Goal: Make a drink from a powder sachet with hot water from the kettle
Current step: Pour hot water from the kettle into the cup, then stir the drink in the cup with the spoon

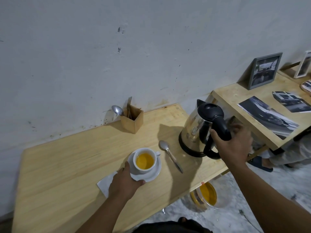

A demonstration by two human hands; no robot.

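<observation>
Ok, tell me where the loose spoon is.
In the head view the spoon lies flat on the table, between the cup and the kettle.

Left hand (125, 180) fingers curled; right hand (234, 145) fingers wrapped, gripping.

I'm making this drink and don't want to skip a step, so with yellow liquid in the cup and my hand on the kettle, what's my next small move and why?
Probably let go of the steel kettle with the black handle, which sits upright on the wooden table, and move your right hand to the metal spoon beside the white cup to stir. Your left hand already steadies the white saucer.
</observation>
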